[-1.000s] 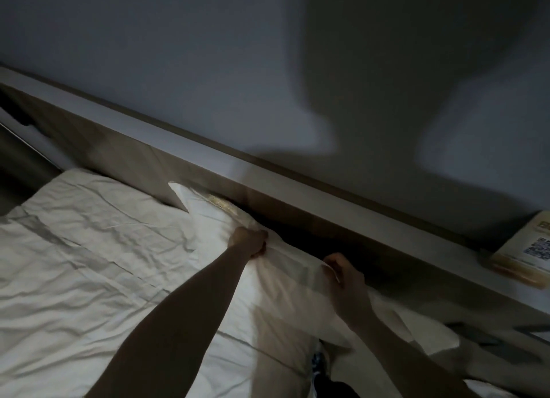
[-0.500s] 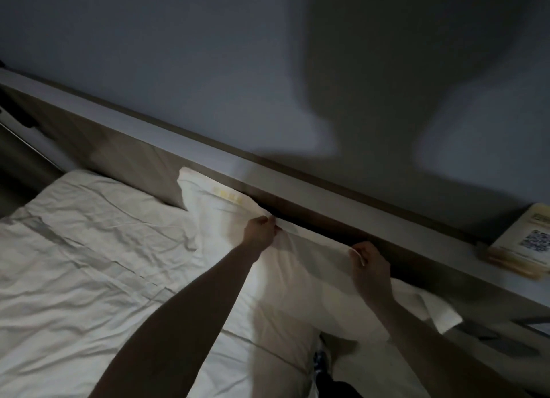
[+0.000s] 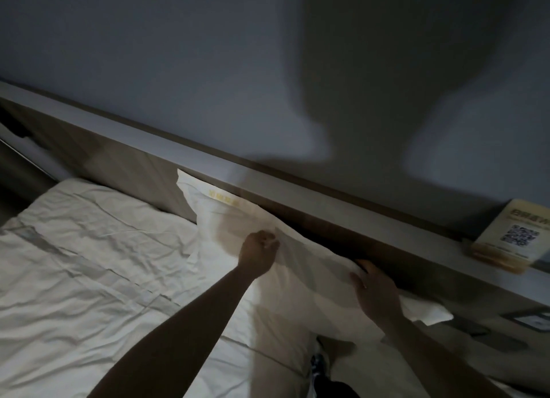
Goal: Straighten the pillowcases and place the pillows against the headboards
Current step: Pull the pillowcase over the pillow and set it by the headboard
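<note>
A white pillow (image 3: pixel 300 284) in its pillowcase leans against the wooden headboard (image 3: pixel 125 165), its top edge running along the board. A small yellow label shows near its upper left corner. My left hand (image 3: pixel 259 252) pinches the upper edge of the pillowcase near the middle. My right hand (image 3: pixel 376 290) grips the same edge further right, fingers curled over the top between pillow and headboard. The room is dim.
A rumpled white duvet (image 3: pixel 89 278) covers the bed to the left. On the headboard ledge at right stands a card with a QR code (image 3: pixel 512 237). A dark panel (image 3: pixel 532 320) sits low on the right. A grey wall rises behind.
Both hands have lifted the pillow's top edge up and toward the headboard. The pillow now stands taller against the board, and my right hand has slid further right along the edge.
</note>
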A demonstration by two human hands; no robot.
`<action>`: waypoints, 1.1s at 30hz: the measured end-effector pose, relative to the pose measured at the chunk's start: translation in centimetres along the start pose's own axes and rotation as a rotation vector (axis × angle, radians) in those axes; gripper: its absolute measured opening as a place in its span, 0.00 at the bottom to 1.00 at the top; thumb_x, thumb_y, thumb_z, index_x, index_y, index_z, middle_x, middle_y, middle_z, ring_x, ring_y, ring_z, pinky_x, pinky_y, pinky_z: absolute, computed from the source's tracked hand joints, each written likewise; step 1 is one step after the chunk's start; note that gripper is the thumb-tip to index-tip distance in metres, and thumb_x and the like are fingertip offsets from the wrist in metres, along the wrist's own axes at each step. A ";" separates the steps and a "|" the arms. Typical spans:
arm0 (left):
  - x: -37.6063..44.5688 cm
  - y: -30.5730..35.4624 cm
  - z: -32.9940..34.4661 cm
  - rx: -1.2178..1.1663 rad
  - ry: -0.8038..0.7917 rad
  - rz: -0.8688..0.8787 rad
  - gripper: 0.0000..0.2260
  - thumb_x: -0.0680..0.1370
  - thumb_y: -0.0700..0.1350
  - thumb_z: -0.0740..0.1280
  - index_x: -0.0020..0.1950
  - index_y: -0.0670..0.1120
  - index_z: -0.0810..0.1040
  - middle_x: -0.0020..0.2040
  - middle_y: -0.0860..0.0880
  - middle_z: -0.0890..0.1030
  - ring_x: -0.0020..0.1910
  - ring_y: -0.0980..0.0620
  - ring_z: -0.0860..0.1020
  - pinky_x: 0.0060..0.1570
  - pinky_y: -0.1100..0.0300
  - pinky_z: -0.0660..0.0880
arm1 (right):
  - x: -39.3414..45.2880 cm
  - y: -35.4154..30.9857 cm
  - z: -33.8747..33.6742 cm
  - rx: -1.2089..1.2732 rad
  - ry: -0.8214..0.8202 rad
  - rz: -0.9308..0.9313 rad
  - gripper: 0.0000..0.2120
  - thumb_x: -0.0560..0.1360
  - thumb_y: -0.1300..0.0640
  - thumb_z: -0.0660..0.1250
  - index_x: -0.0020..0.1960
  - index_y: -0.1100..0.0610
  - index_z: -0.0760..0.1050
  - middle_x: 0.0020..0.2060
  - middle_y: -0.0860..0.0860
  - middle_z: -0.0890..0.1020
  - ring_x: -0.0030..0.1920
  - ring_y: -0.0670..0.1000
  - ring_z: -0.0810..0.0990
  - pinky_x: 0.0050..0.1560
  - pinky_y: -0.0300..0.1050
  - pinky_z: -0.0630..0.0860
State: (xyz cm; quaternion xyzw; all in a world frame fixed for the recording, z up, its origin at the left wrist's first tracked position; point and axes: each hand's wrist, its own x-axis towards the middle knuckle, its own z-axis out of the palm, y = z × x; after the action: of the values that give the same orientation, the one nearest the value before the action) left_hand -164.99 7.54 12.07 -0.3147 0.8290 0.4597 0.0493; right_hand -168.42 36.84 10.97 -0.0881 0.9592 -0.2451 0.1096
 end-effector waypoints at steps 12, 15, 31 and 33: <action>-10.3 -6.4 -2.4 0.140 -0.033 0.108 0.15 0.75 0.47 0.76 0.61 0.53 0.81 0.62 0.54 0.76 0.57 0.56 0.77 0.58 0.62 0.71 | -2.9 2.5 -2.2 -0.019 -0.024 0.038 0.19 0.81 0.56 0.66 0.71 0.55 0.75 0.64 0.53 0.81 0.63 0.56 0.80 0.63 0.52 0.74; -12.5 -6.8 -2.8 0.103 0.010 0.128 0.14 0.75 0.47 0.76 0.59 0.55 0.81 0.62 0.54 0.76 0.55 0.57 0.75 0.57 0.62 0.70 | -4.9 0.7 -3.2 0.081 0.004 -0.040 0.19 0.81 0.58 0.66 0.71 0.51 0.74 0.63 0.45 0.78 0.65 0.48 0.76 0.66 0.48 0.73; -34.0 -11.0 0.0 -0.020 0.089 0.101 0.12 0.74 0.56 0.74 0.56 0.65 0.79 0.59 0.65 0.78 0.60 0.64 0.77 0.59 0.57 0.77 | -21.7 2.3 -5.3 0.571 -0.413 0.015 0.12 0.79 0.58 0.71 0.59 0.43 0.81 0.56 0.38 0.82 0.59 0.40 0.80 0.55 0.35 0.77; -38.1 -11.1 1.2 -0.084 0.121 0.080 0.11 0.75 0.52 0.75 0.56 0.64 0.80 0.59 0.65 0.79 0.60 0.66 0.77 0.59 0.58 0.77 | -24.0 3.9 -6.3 0.594 -0.438 0.009 0.12 0.79 0.57 0.71 0.59 0.43 0.81 0.57 0.41 0.84 0.59 0.41 0.81 0.60 0.40 0.78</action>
State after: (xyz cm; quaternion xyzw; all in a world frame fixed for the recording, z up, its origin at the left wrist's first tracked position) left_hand -128.56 22.46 17.43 -0.3103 0.8224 0.4757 -0.0324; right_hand -147.39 48.40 18.46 -0.0984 0.8006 -0.4876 0.3341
